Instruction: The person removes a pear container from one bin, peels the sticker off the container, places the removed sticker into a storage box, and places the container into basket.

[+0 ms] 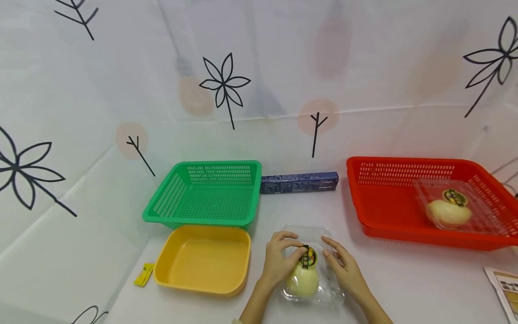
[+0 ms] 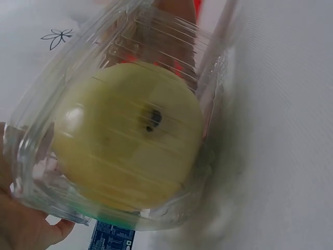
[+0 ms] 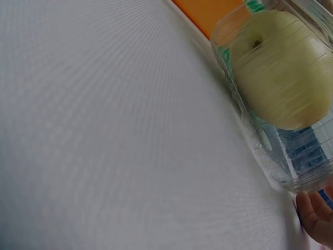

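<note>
A clear plastic clamshell box [image 1: 323, 288] lies on the white table, with a pale yellow-green round fruit [image 1: 302, 282] inside. On its lid is a round black, yellow and green label [image 1: 308, 257]. My left hand [image 1: 280, 255] reaches over the box from the left; its thumb and index finger come together at the label's left edge and pinch there. Along the box's right side my right hand [image 1: 345, 269] holds its fingers loosely bent and spread, fingertips at the lid. The fruit's dark stem end [image 2: 154, 120] shows through the ribbed wall in the left wrist view.
A red basket [image 1: 404, 231] at the right holds another labelled box with a fruit [image 1: 449, 212]. To the left stand a green basket [image 1: 202, 220] and a yellow basin [image 1: 202, 288], with a small yellow packet [image 1: 143, 274] beside it. A dark blue carton [image 1: 299, 183] lies behind.
</note>
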Motion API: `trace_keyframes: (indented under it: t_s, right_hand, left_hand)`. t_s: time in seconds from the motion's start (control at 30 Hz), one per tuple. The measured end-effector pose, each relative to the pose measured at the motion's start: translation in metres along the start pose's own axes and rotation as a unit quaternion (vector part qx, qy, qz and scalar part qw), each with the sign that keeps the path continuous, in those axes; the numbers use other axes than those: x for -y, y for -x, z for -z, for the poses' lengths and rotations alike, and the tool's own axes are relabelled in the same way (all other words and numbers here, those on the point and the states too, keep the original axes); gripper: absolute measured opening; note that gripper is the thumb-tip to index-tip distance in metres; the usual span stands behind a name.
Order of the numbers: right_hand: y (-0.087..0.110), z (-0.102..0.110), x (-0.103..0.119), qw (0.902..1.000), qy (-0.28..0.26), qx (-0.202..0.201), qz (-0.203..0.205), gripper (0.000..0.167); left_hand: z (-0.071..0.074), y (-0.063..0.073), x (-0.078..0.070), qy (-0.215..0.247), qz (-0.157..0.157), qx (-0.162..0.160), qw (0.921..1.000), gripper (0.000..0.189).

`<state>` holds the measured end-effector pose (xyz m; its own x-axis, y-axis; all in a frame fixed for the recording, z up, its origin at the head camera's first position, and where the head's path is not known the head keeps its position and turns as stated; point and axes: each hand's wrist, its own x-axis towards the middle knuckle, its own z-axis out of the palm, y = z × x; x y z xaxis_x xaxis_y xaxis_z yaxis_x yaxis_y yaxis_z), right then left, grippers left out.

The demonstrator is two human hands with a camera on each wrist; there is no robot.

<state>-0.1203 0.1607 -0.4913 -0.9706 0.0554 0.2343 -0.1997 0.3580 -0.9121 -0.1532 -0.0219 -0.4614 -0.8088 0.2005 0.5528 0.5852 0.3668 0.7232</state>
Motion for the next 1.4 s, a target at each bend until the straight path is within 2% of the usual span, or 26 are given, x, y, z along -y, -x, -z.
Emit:
trace_keyframes:
  t_s: [0.1, 0.27, 0.33, 0.4, 0.47, 0.57, 0.7, 0.87, 1.0, 1.17, 1.3, 1.4]
  right_hand:
    - [-0.001, -0.001, 0.0, 1.0, -0.003, -0.002, 0.003, 0.035]
    - [-0.001, -0.002, -0.001, 0.9999, -0.003, -0.007, 0.01, 0.035]
    - [0.0, -0.003, 0.0, 0.9999, 0.003, -0.011, 0.013, 0.035]
    - [0.0, -0.003, 0.0, 0.9997, 0.013, -0.015, 0.017, 0.035]
    - [-0.001, -0.002, 0.001, 0.9994, 0.022, -0.019, 0.02, 0.034]
    - [-0.001, -0.002, 0.002, 0.999, 0.031, -0.021, 0.024, 0.034]
    - [-0.003, -0.002, 0.003, 0.9989, 0.034, -0.018, 0.028, 0.034]
    - [-0.007, -0.002, 0.003, 0.9988, 0.039, -0.015, 0.025, 0.034]
    - [-0.013, -0.001, 0.002, 0.9987, 0.043, -0.009, 0.025, 0.034]
    - [-0.021, 0.0, 0.0, 0.9991, 0.031, 0.004, 0.027, 0.036]
    - [-0.024, -0.001, -0.001, 0.9993, 0.029, 0.004, 0.023, 0.036]
    - [-0.025, -0.002, -0.001, 0.9994, 0.027, 0.001, 0.019, 0.036]
  left_hand:
    - [0.0, -0.003, 0.0, -0.003, 0.003, -0.009, 1.0, 0.006]
    - [-0.001, -0.003, 0.005, 0.015, 0.011, -0.046, 0.9988, 0.015]
    - [0.0, -0.002, 0.006, 0.023, 0.015, -0.045, 0.9986, 0.019]
    - [0.0, -0.002, 0.008, 0.024, 0.016, -0.024, 0.9993, 0.019]
    - [0.001, -0.003, 0.008, 0.016, 0.015, 0.01, 0.9997, 0.019]
    - [0.001, -0.005, 0.008, -0.009, -0.002, 0.055, 0.9985, 0.02]
    - [0.002, -0.009, 0.008, -0.05, -0.022, 0.079, 0.9954, 0.014]
    - [0.004, -0.014, 0.008, -0.058, -0.009, 0.099, 0.9934, 0.006]
    - [0.003, -0.017, 0.011, -0.025, 0.01, 0.101, 0.9945, 0.007]
    - [-0.002, -0.018, 0.019, 0.044, 0.048, 0.073, 0.9952, 0.008]
    - [-0.007, -0.016, 0.022, 0.107, 0.092, 0.044, 0.989, 0.007]
    - [-0.006, -0.016, 0.017, 0.137, 0.113, 0.034, 0.9835, 0.006]
